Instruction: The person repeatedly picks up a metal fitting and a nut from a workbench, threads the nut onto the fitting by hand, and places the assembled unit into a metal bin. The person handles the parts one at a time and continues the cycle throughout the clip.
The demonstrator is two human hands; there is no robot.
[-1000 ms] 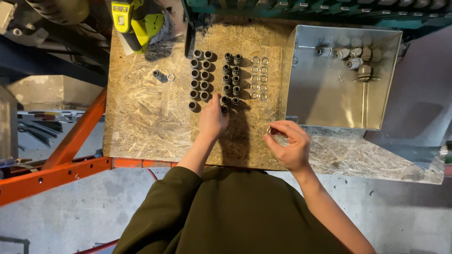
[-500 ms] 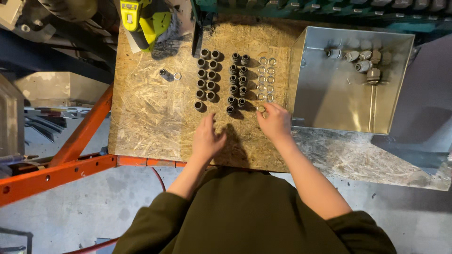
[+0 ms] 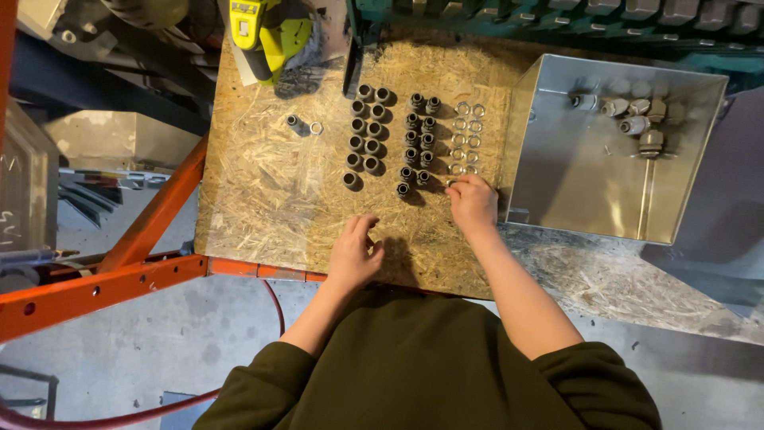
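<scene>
Workshop, strand-board bench (image 3: 263, 191), orange steel rack (image 3: 119, 275), power tool (image 3: 267, 36), metal enclosure (image 3: 573, 171)

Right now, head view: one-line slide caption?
Right hand at the foot of the silver nut rows, left hand resting on the chipboard bench below dark fittings, beside an open metal box.

right hand (image 3: 474, 204) at silver nuts (image 3: 465, 137) | left hand (image 3: 353, 255) on board (image 3: 263, 199)
</scene>
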